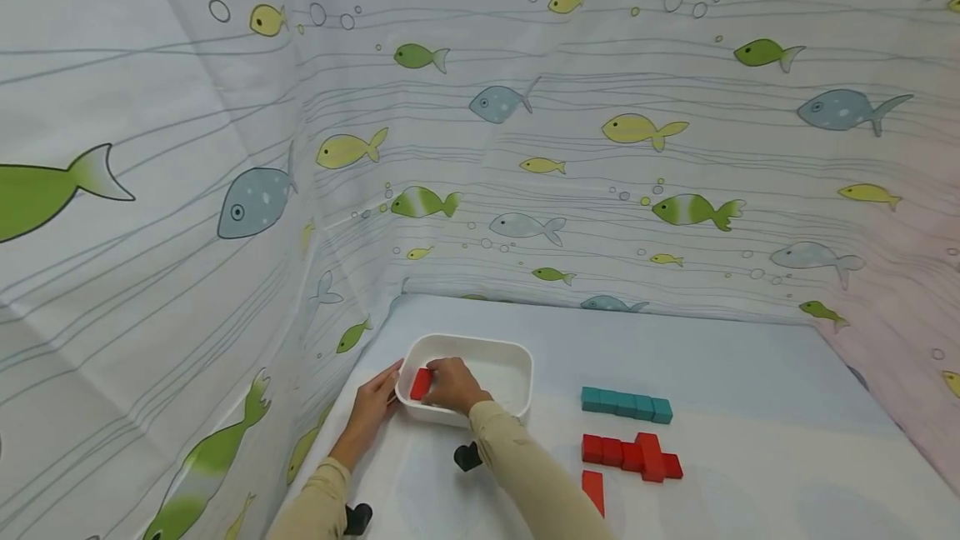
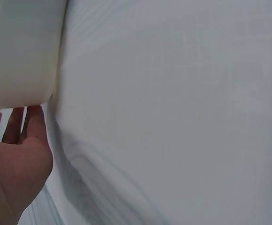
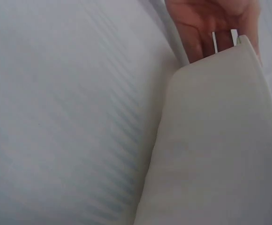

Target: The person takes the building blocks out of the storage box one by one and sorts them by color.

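In the head view, a white plastic box (image 1: 517,377) with rounded corners stands on the table. My right hand (image 1: 453,386) reaches inside and grips a red block (image 1: 422,384) near the box's left end, thumb and fingers at its side. My left hand (image 1: 372,400) is at the outside of that end, its fingers fairly straight against the wall. The left wrist view shows the left hand (image 2: 21,159) with its fingertips at the box (image 2: 26,56). The right wrist view shows mostly the box's outer side (image 3: 215,136), with the left hand (image 3: 215,23) beyond it.
Right of the box lies a row of teal blocks (image 1: 626,405). Nearer, a row of red blocks (image 1: 612,452) has a longer red block (image 1: 650,457) across it. Another red block (image 1: 593,492) lies closer to me. A fish-patterned curtain (image 1: 600,173) surrounds the table.
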Available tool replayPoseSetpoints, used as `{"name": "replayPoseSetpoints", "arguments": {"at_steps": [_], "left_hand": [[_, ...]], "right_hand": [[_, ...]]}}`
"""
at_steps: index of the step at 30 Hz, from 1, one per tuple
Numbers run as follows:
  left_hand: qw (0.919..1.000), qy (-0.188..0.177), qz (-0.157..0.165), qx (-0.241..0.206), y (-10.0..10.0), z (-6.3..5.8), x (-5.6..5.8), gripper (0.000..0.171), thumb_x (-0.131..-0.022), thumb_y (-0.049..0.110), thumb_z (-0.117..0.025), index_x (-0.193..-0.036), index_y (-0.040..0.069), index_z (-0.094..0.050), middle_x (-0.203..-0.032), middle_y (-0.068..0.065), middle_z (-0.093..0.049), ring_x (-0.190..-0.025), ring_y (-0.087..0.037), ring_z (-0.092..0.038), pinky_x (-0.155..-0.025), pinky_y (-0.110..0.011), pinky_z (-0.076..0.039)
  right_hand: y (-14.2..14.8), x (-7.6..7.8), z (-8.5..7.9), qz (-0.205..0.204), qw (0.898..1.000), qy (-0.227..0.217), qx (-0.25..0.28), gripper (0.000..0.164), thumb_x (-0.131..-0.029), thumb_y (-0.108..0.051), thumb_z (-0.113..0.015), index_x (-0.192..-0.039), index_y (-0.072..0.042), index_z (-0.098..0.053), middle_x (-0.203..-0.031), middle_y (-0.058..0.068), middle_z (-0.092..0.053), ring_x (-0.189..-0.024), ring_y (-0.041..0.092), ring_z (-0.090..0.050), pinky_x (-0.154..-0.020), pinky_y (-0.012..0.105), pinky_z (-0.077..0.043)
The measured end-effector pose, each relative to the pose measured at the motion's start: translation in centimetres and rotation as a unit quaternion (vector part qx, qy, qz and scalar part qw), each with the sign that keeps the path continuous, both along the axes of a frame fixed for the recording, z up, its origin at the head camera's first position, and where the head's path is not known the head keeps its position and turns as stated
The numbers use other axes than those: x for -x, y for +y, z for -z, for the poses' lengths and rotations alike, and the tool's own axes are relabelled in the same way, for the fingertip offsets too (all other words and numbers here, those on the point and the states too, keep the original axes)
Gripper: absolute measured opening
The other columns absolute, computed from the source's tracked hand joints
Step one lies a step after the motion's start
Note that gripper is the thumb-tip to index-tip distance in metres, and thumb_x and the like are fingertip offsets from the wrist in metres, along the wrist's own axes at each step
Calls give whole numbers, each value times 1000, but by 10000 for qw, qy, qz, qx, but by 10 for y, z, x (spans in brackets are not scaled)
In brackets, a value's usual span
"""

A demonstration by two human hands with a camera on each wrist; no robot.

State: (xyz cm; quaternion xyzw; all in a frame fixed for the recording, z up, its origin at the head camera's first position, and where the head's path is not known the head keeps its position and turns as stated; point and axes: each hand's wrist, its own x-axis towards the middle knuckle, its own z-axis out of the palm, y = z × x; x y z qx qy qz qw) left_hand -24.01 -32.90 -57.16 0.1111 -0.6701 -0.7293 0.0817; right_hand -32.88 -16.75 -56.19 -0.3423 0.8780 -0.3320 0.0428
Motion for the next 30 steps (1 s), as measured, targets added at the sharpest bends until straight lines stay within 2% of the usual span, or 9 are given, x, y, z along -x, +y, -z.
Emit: {"name": "replayPoseSetpoints", "arguments": {"at_steps": [4, 8, 13, 19, 30], "left_hand": [[9999, -58, 17, 117, 2, -1, 1, 43, -103, 20, -50, -144, 5, -48, -148, -15, -43, -132, -31, -44, -102, -41, -44], [9998, -100, -41, 138, 1, 0, 1, 42, -103, 19, -50, -143, 6, -49, -148, -14, -44, -131, -30, -45, -101, -40, -44], [9999, -41, 48, 115, -1, 1, 2, 43, -103, 20, -50, -144, 6, -47, -148, -15, -42, -131, -31, -44, -102, -40, -44], [9993, -52, -17, 370, 0, -1, 2, 43, -103, 23, -50, -144, 7, -49, -148, -14, -43, -132, -31, -45, -100, -39, -45], [9996, -147, 65, 230, 0, -3, 0, 44, -105, 23, -47, -145, 7, -46, -149, -11, -43, -131, -26, -45, -100, -33, -46]], "right_hand": [[3, 1, 0, -117, 9998, -73, 165, 42, -71, -16, -88, -107, -4, -72, -85, -1, -69, -75, 10, -52, -74, 21, -49], [7, 2, -1, -277, 9989, -134, 357, 41, -71, -14, -86, -108, -2, -72, -84, 1, -68, -73, 10, -51, -68, 21, -48], [16, 3, -9, -362, 9982, -173, 452, 46, -74, -15, -85, -115, -2, -70, -98, 4, -72, -82, 11, -57, -77, 23, -53], [36, -2, -25, -555, 9962, -41, 675, 50, -77, -12, -82, -123, -1, -66, -112, 5, -70, -100, 16, -63, -88, 23, -54], [100, -29, -51, -685, 9896, 519, 1155, 56, -79, -16, -82, -129, -2, -61, -125, 6, -65, -112, 21, -62, -91, 29, -54]]}}
